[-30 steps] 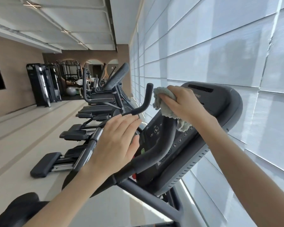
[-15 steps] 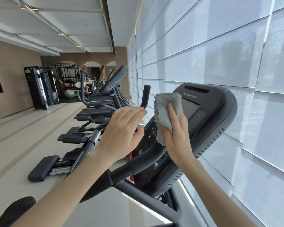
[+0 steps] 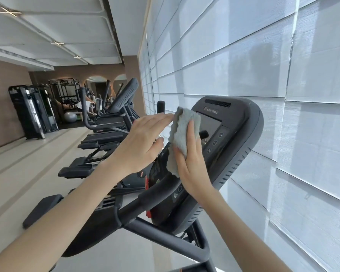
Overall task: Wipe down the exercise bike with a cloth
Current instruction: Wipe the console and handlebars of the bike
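The cloth [image 3: 182,130] is spread flat under the right hand [image 3: 192,163], so that a broad patch of the console [image 3: 238,134] of the exercise bike [image 3: 165,238] is covered. Its fingers are laid straight, pressing and unclenched. The left hand [image 3: 139,146] is held flat alongside, its fingertips seemingly touching the cloth's upper edge.

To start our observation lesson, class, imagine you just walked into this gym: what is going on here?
A person is wiping an exercise bike's console with a grey cloth. The right hand presses the cloth flat against the screen, fingers straight. The left hand is open beside it, fingertips near the cloth's upper corner. The handlebar runs below the cloth. Other machines stand in a row behind.
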A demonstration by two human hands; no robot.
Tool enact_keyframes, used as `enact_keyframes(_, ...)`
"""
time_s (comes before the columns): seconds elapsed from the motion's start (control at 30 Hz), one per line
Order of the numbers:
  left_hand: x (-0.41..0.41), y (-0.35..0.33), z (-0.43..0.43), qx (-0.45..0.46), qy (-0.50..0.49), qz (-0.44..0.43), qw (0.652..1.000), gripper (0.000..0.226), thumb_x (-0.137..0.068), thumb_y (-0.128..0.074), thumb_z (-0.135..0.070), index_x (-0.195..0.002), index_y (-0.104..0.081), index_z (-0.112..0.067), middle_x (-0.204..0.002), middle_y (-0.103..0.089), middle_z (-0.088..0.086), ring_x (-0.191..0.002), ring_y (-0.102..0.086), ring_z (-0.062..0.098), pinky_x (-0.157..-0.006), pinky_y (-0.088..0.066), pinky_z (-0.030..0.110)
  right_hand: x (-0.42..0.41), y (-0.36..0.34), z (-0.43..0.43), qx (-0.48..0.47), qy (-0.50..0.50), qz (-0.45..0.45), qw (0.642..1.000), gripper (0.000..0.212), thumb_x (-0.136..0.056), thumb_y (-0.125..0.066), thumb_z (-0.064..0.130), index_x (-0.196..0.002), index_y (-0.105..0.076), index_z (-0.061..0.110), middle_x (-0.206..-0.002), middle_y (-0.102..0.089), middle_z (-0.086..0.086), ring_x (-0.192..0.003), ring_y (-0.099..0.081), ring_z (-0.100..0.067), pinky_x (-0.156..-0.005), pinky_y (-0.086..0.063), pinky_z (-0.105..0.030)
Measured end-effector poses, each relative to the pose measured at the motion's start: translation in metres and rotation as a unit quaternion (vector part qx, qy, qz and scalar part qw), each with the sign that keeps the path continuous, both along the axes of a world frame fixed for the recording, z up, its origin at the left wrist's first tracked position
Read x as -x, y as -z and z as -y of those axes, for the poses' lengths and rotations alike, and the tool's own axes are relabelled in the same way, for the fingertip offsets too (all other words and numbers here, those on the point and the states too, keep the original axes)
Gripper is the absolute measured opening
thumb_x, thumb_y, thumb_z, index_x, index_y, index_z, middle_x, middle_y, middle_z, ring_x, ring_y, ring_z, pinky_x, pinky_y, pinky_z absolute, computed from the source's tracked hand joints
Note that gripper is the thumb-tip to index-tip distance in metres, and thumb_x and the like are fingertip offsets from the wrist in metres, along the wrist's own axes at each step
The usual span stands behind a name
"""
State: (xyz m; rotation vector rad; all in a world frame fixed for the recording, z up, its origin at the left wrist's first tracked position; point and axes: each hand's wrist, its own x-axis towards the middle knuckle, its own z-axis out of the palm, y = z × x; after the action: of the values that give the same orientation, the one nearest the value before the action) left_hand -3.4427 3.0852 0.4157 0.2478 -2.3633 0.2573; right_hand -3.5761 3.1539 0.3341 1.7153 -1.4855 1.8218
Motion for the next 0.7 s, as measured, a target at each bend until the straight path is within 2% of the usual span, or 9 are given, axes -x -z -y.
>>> enact_keyframes(0.1,0.000,0.002,0.003,0.012,0.012,0.020,1.000,0.057,-0.088,-0.050,0.002,-0.143,-0.039,-0.010,-0.147,-0.040,0.002,-0.137,-0.029,0.014,-0.113,-0.010,0.024,-0.012,0.047,-0.008,-0.009,-0.010,-0.014,1.000,0.064,-0.101,-0.035,0.036,-0.151,0.001,0.020,-0.157,-0.002,0.008,-0.144,-0.004,-0.008,-0.114,-0.010,-0.017)
enact_keyframes(0.2,0.000,0.000,0.005,0.020,0.018,0.021,0.999,0.059,-0.087,-0.051,0.007,-0.142,-0.039,-0.011,-0.147,-0.039,0.001,-0.138,-0.027,0.012,-0.113,-0.008,0.021,-0.013,0.066,-0.014,-0.030,-0.006,-0.033,0.999,0.064,-0.100,-0.029,0.041,-0.151,0.005,0.023,-0.158,0.002,0.007,-0.145,-0.003,-0.011,-0.116,-0.011,-0.022)
enact_keyframes(0.33,-0.001,-0.001,0.007,0.019,0.023,0.022,0.999,0.061,-0.086,-0.050,0.010,-0.142,-0.039,-0.010,-0.147,-0.039,0.001,-0.138,-0.026,0.010,-0.114,-0.006,0.019,-0.001,0.031,-0.009,-0.006,0.008,-0.057,0.998,0.064,-0.100,-0.034,0.031,-0.150,0.005,0.023,-0.158,0.004,0.003,-0.145,-0.001,-0.011,-0.114,-0.009,-0.016)
enact_keyframes(0.47,-0.001,-0.002,0.005,0.020,0.032,0.016,0.999,0.061,-0.083,-0.051,0.012,-0.139,-0.043,-0.007,-0.145,-0.042,0.005,-0.136,-0.028,0.010,-0.114,-0.010,0.020,0.013,-0.025,0.003,-0.006,0.000,-0.019,1.000,0.066,-0.098,-0.036,0.032,-0.150,0.004,0.024,-0.155,-0.014,-0.009,-0.140,-0.020,-0.012,-0.107,-0.016,-0.005)
enact_keyframes(0.53,-0.001,-0.002,0.005,0.018,0.028,0.021,0.999,0.061,-0.082,-0.051,0.012,-0.139,-0.043,-0.007,-0.145,-0.042,0.005,-0.137,-0.028,0.012,-0.114,-0.011,0.023,0.014,-0.026,0.005,-0.007,0.000,-0.020,1.000,0.067,-0.098,-0.036,0.034,-0.150,0.005,0.025,-0.154,-0.016,-0.009,-0.137,-0.022,-0.009,-0.104,-0.015,-0.001)
enact_keyframes(0.7,-0.002,0.000,0.008,0.009,0.026,0.025,0.999,0.062,-0.087,-0.048,0.008,-0.144,-0.036,-0.011,-0.148,-0.036,-0.001,-0.137,-0.020,0.002,-0.113,-0.005,0.015,0.006,0.007,0.001,-0.016,-0.012,-0.022,1.000,0.067,-0.098,-0.035,0.040,-0.147,0.011,0.036,-0.155,-0.013,-0.001,-0.139,-0.015,-0.002,-0.108,-0.014,-0.007)
